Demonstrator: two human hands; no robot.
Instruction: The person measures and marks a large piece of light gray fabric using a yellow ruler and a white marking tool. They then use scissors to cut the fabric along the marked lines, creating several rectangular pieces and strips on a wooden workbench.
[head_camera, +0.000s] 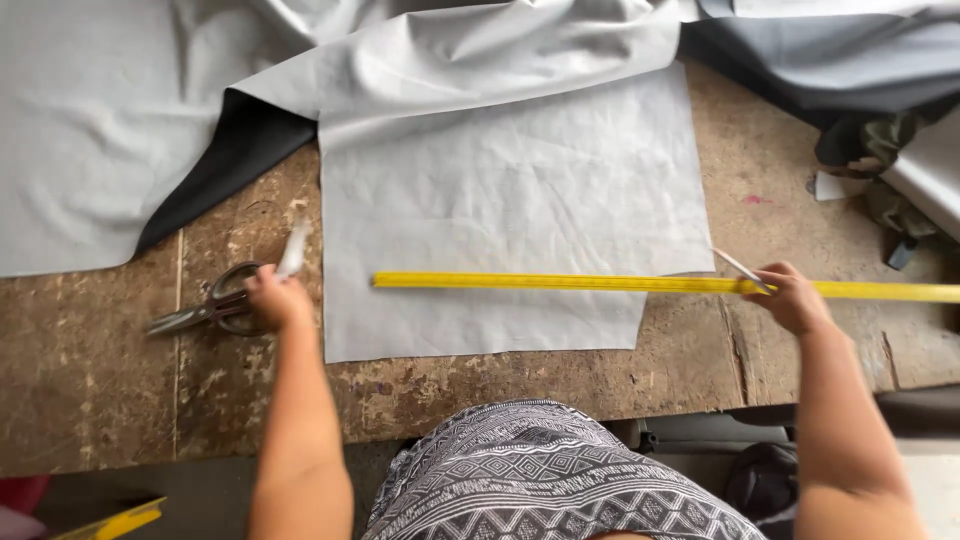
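Note:
A long yellow ruler (560, 283) lies across a light grey fabric panel (510, 210) on a worn wooden table (90, 380). My right hand (795, 298) pinches the ruler near its right part, and a thin white sliver (738, 266) sticks out from the fingers. My left hand (275, 300) is closed around a small blurred white piece (293, 250). It sits just left of the panel, over the handles of metal scissors (200, 312) that lie on the table with blades pointing left.
Larger sheets of grey fabric (100, 120) with a dark underside are heaped along the table's far side. Darker grey cloth (830, 60) and clutter sit at the far right. A yellow object (120, 520) lies below the near table edge at left.

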